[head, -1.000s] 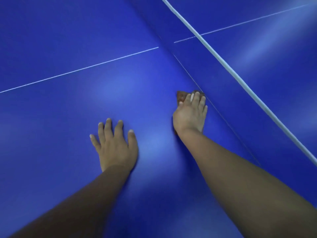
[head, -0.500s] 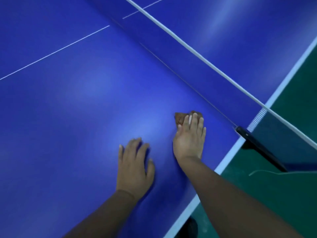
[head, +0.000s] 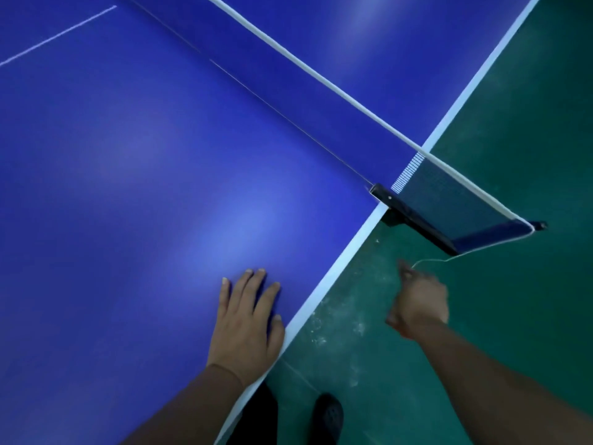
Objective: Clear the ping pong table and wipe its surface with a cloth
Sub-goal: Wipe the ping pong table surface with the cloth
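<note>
The blue ping pong table (head: 144, 162) fills the left and top of the view, and nothing lies on the part I see. My left hand (head: 247, 322) rests flat on it, fingers straight, just inside the white side edge (head: 337, 271). My right hand (head: 420, 303) is off the table, in the air over the green floor, fingers curled into a fist and blurred. The brown cloth it was pressing does not show on the table; a brownish tip pokes out at the top left of the fist.
The net (head: 449, 194), with its white top band, crosses the table diagonally. Its black clamp (head: 414, 220) juts past the edge just beyond my right hand, and a thin white cord (head: 430, 261) hangs from it. The green floor (head: 519, 139) lies to the right, with my dark shoe (head: 327, 415) below.
My right hand swept the cloth along the net toward the side edge, then came off the table over the floor. My left hand slid right to the edge.
</note>
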`<state>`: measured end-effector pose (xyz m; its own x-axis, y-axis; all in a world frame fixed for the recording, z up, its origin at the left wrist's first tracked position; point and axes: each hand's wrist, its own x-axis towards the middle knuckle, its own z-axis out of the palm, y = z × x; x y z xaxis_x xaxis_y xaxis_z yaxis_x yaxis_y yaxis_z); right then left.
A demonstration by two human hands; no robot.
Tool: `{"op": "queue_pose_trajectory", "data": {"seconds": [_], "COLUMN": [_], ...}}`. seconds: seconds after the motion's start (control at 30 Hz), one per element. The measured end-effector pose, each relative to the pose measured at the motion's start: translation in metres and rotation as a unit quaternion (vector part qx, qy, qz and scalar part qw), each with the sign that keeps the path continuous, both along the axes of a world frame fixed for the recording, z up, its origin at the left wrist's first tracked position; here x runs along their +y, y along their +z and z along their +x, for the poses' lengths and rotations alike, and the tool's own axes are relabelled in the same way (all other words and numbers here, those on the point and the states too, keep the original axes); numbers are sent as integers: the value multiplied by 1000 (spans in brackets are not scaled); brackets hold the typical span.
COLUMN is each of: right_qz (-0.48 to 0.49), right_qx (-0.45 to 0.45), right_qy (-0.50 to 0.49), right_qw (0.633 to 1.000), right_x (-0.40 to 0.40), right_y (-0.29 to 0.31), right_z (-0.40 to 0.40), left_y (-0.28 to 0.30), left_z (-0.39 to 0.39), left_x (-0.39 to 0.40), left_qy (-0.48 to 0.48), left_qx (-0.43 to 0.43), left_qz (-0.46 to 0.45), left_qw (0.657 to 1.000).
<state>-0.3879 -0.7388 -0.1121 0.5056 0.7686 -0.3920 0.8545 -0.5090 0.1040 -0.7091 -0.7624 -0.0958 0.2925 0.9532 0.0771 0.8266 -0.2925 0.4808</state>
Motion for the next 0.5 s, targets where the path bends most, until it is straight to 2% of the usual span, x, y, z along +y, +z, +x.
{"op": "queue_pose_trajectory", "data": {"seconds": [0.07,0.17,0.3,0.4,0.5], "right_qz": [63,167,237,272,361], "right_qx": [-11,18,24,61,123], "right_qy": [-37,22,-140,-108,-62], "right_qw": [997,985,961,954,922], "right_x": [-21,-15,12,10,19], "right_y": [-2,-5,-3,11,29], "right_z": [32,41,27,-9,-56], "left_y": [-1,-6,-5,-6,-6], "left_z": [1,0,1,1,2], "left_x": [-1,-3,-3,-4,-2], "left_qy": [0,-17,-16,-19,-20], "left_qx": [-2,-2,2,12,24], "left_qz": [-4,-7,-19,-19,-20], "left_qw": [1000,1000,1000,1000,999]}}
